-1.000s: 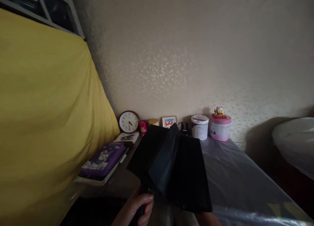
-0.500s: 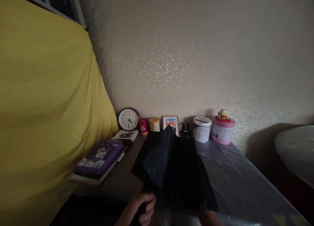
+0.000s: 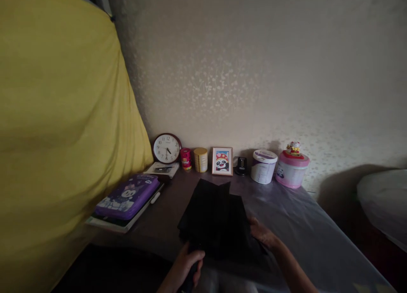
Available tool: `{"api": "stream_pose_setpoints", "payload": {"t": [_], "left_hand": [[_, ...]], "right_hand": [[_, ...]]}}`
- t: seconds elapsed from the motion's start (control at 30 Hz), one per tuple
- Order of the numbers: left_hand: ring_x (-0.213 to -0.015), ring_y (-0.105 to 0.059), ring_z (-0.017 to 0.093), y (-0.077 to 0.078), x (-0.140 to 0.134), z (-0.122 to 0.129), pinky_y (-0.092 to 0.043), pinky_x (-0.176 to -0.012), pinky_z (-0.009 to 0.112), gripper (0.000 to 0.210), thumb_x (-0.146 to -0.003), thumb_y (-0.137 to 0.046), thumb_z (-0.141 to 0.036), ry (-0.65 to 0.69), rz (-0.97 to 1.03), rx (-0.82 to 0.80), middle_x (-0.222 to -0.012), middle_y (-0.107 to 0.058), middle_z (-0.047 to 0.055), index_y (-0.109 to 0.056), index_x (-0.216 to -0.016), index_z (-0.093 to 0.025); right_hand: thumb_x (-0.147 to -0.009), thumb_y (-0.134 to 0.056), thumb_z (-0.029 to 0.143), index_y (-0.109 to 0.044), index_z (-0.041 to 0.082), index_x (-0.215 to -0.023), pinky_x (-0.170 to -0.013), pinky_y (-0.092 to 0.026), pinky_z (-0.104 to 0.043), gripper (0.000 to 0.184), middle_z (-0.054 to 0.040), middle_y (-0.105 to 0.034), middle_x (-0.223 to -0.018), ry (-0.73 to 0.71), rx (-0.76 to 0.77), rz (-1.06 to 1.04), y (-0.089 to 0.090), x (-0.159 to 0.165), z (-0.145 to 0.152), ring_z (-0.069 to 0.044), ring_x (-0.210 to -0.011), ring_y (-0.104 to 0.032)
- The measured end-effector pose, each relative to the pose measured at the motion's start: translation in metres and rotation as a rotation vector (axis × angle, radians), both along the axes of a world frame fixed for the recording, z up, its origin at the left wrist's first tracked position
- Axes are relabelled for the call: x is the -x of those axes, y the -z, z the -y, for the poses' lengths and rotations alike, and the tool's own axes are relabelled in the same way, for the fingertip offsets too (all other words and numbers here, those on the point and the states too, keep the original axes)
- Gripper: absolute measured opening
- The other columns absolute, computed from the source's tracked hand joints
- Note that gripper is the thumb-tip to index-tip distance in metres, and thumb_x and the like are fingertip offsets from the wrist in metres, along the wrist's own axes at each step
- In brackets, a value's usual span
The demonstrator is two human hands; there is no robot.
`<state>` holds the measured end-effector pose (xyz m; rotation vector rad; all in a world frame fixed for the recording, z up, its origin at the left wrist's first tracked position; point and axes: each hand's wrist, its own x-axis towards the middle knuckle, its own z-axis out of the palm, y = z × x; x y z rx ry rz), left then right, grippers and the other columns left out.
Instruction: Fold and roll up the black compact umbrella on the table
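Observation:
A black umbrella [image 3: 210, 216] with loose, bunched canopy panels is held over the near part of the table. My left hand [image 3: 189, 265] wraps round its dark handle, below the canopy. At the canopy's right side, my right hand [image 3: 260, 233] holds the edge of the cloth, its fingertips partly hidden by the dark fabric. The umbrella's ribs are hard to make out in the dim light.
On the left of the table [image 3: 302, 225], a purple case [image 3: 127, 197] lies on books beside a yellow curtain [image 3: 63, 115]. Along the wall stand a clock [image 3: 167, 149], red tin [image 3: 186, 159], yellow tin [image 3: 201, 160], framed panda picture [image 3: 222, 161], white tub [image 3: 263, 168] and pink tub [image 3: 291, 172].
My right hand has come up from the bottom edge to the canopy's right side. The umbrella's panels sit lower and closer together, uncovering the framed picture. The view has shifted slightly.

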<state>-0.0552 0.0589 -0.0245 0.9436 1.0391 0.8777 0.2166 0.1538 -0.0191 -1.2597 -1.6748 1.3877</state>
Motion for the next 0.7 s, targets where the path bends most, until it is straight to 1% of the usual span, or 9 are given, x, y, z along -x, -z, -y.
{"api": "stream_pose_setpoints", "payload": {"t": [0.07, 0.1, 0.2, 0.3, 0.4, 0.47, 0.57, 0.63, 0.7], "left_hand": [[-0.032, -0.039, 0.006, 0.005, -0.003, -0.001, -0.028, -0.035, 0.019, 0.034, -0.066, -0.062, -0.046, -0.033, -0.041, -0.015, -0.048, -0.05, -0.01, -0.046, -0.083, -0.021], [-0.031, -0.038, 0.007, 0.007, -0.004, -0.002, -0.029, -0.034, 0.019, 0.034, -0.066, -0.062, -0.044, -0.047, -0.063, -0.023, -0.046, -0.049, -0.01, -0.047, -0.086, -0.021], [-0.03, -0.038, 0.008, 0.012, -0.007, -0.001, -0.029, -0.033, 0.019, 0.041, -0.067, -0.06, -0.039, -0.084, -0.124, -0.042, -0.041, -0.045, -0.012, -0.048, -0.101, -0.019], [-0.031, -0.039, 0.009, 0.017, -0.01, 0.004, -0.029, -0.033, 0.018, 0.061, -0.069, -0.059, -0.034, -0.125, -0.221, -0.048, -0.044, -0.047, -0.012, -0.037, -0.124, -0.019], [-0.033, -0.04, 0.008, 0.021, -0.012, 0.008, -0.029, -0.034, 0.02, 0.078, -0.072, -0.057, -0.032, -0.142, -0.387, -0.054, -0.061, -0.059, -0.006, -0.02, -0.139, -0.018], [-0.037, -0.046, 0.009, 0.025, -0.013, 0.009, -0.032, -0.036, 0.022, 0.081, -0.074, -0.055, -0.032, -0.12, -0.469, -0.066, -0.082, -0.066, 0.002, -0.014, -0.143, -0.018], [-0.054, -0.06, 0.014, 0.028, -0.014, 0.01, -0.045, -0.051, 0.025, 0.082, -0.076, -0.056, -0.033, -0.089, -0.549, -0.094, -0.106, -0.065, 0.01, -0.014, -0.145, -0.019], [-0.067, -0.065, 0.018, 0.029, -0.014, 0.012, -0.049, -0.064, 0.028, 0.082, -0.076, -0.057, -0.036, -0.075, -0.577, -0.102, -0.109, -0.065, 0.011, -0.016, -0.145, -0.019], [-0.076, -0.066, 0.021, 0.028, -0.014, 0.013, -0.051, -0.07, 0.03, 0.08, -0.077, -0.058, -0.039, -0.065, -0.588, -0.092, -0.11, -0.065, 0.012, -0.019, -0.145, -0.02]], "right_hand": [[-0.065, -0.062, 0.029, -0.064, 0.015, -0.073, -0.041, -0.033, -0.019, 0.016, 0.0056, -0.047, -0.048, -0.038, 0.039, 0.038, 0.0, -0.007, -0.002, -0.006, -0.041, -0.04], [-0.064, -0.06, 0.029, -0.064, 0.015, -0.073, -0.04, -0.031, -0.018, 0.016, 0.0062, -0.045, -0.047, -0.041, 0.046, 0.061, 0.0, -0.011, -0.002, -0.006, -0.04, -0.037], [-0.062, -0.057, 0.028, -0.063, 0.016, -0.07, -0.043, -0.032, -0.018, 0.016, 0.0046, -0.048, -0.05, 0.01, 0.042, 0.114, 0.002, -0.025, 0.002, -0.007, -0.044, -0.042], [-0.061, -0.056, 0.028, -0.062, 0.016, -0.068, -0.047, -0.036, -0.021, 0.015, 0.0023, -0.052, -0.054, 0.068, 0.047, 0.177, 0.006, -0.041, 0.012, -0.009, -0.049, -0.047], [-0.063, -0.055, 0.031, -0.066, 0.016, -0.072, -0.05, -0.038, -0.022, 0.02, 0.0012, -0.055, -0.057, 0.089, 0.005, 0.24, 0.011, -0.052, 0.024, -0.011, -0.052, -0.049], [-0.065, -0.054, 0.034, -0.067, 0.016, -0.074, -0.051, -0.039, -0.023, 0.023, 0.0009, -0.057, -0.057, 0.098, -0.039, 0.28, 0.013, -0.057, 0.031, -0.012, -0.053, -0.05], [-0.066, -0.053, 0.035, -0.069, 0.017, -0.075, -0.052, -0.04, -0.025, 0.026, -0.0005, -0.06, -0.059, 0.105, -0.089, 0.349, 0.012, -0.06, 0.038, -0.014, -0.055, -0.052], [-0.068, -0.051, 0.036, -0.07, 0.016, -0.073, -0.052, -0.041, -0.026, 0.028, -0.0019, -0.063, -0.06, 0.102, -0.119, 0.394, 0.012, -0.062, 0.039, -0.015, -0.056, -0.055], [-0.07, -0.05, 0.038, -0.07, 0.017, -0.072, -0.055, -0.045, -0.027, 0.029, -0.0034, -0.067, -0.064, 0.111, -0.158, 0.426, 0.011, -0.064, 0.037, -0.018, -0.06, -0.058]]}}
